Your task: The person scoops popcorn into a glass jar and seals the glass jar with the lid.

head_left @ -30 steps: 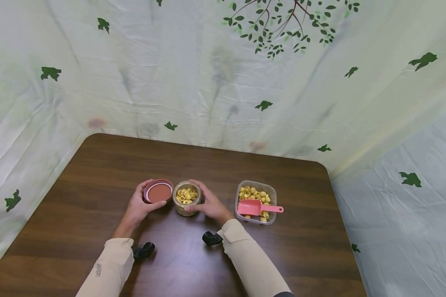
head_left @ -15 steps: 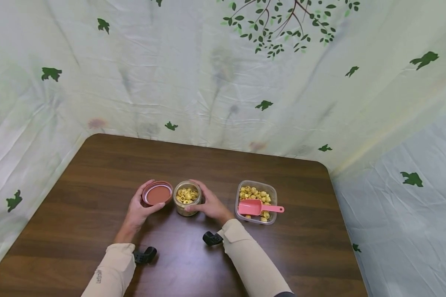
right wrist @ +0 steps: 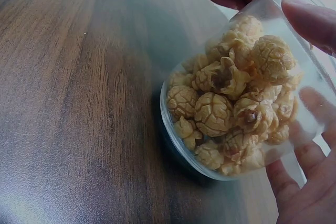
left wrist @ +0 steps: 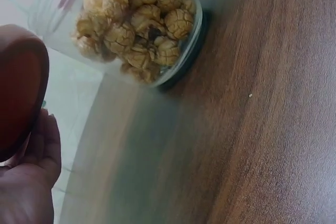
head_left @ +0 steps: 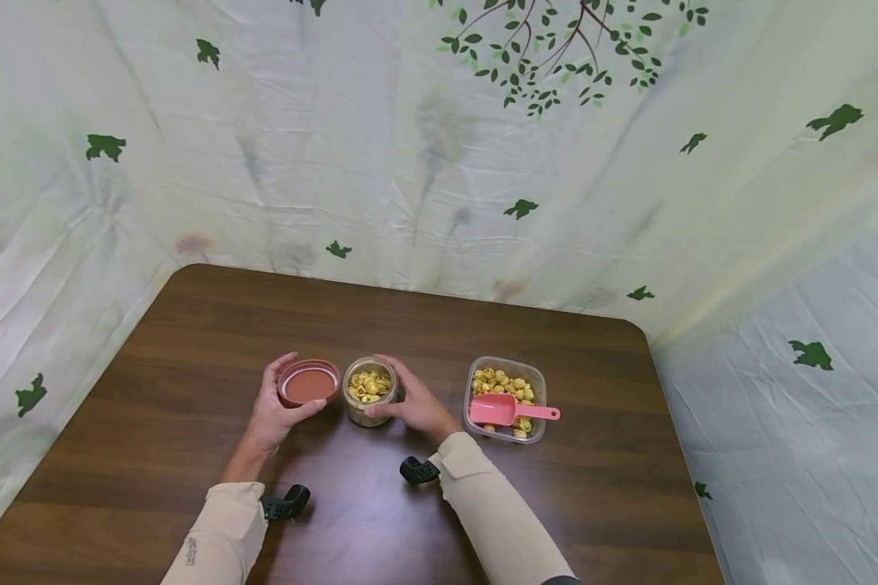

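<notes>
My left hand (head_left: pixel 269 416) holds a reddish-brown round lid (head_left: pixel 309 383), thumb at its near edge and fingers round the far left side. The lid's hollow underside faces up in the head view. Just right of it, a clear jar (head_left: pixel 370 416) stands upright on the table, its mouth uncovered, with caramel popcorn (head_left: pixel 368 385) inside. My right hand (head_left: pixel 419 404) grips the jar from the right, thumb in front and fingers behind. In the right wrist view, popcorn (right wrist: pixel 214 115) shows through the jar wall. The left wrist view catches only part of the lid (left wrist: pixel 21 95).
To the right, a clear plastic tub (head_left: pixel 471 422) holds more popcorn, with a pink scoop (head_left: pixel 493 409) lying across it, handle past the rim. The brown wooden table (head_left: pixel 593 487) ends against a leaf-patterned curtain (head_left: pixel 380 162) at the back.
My left hand has drawn the lid slightly left and toward me, a little away from the jar. My right hand and the jar have stayed in place.
</notes>
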Tool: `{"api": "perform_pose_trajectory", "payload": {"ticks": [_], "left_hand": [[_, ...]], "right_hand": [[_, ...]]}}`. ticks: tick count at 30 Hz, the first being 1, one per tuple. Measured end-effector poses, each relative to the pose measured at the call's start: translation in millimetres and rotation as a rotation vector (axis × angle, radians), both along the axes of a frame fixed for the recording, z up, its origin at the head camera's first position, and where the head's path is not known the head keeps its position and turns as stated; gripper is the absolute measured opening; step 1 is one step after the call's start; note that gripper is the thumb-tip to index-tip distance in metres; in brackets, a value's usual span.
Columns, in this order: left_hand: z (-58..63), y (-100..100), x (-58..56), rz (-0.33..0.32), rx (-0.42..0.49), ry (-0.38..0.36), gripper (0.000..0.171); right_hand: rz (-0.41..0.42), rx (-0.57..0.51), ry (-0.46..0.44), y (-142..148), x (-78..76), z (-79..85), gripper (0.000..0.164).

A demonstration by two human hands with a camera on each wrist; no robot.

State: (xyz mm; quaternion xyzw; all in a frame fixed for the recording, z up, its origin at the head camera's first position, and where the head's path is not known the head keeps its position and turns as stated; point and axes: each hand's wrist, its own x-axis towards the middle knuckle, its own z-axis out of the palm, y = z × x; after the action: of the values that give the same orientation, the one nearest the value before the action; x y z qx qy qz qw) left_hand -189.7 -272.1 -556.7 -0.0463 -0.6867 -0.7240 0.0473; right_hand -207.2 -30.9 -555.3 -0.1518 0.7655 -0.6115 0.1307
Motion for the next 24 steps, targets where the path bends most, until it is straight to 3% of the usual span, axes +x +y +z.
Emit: {"api": "perform_pose_trajectory", "payload": {"ticks": [6, 11, 18, 24], "left_hand": [[5.3, 5, 4.1, 0.029, 0.011, -0.025, 0.083], [9.4, 7, 5.3, 0.055, 0.053, 0.015, 0.078], [11.5, 8, 3.8, -0.027, 0.144, 0.123, 0.083], [11.4, 8, 1.4, -0.057, 0.102, 0.131, 0.087]], "right_hand": [[-0.004, 0.011, -0.017, 0, 0.6, -0.4, 0.084], [-0.005, 0.001, -0.02, -1, 0.5, 0.2, 0.083], [-0.001, -0.008, -0.01, -1, -0.8, -0.8, 0.083], [0.001, -0.016, -0.015, -1, -1.1, -1.6, 0.083]]}}
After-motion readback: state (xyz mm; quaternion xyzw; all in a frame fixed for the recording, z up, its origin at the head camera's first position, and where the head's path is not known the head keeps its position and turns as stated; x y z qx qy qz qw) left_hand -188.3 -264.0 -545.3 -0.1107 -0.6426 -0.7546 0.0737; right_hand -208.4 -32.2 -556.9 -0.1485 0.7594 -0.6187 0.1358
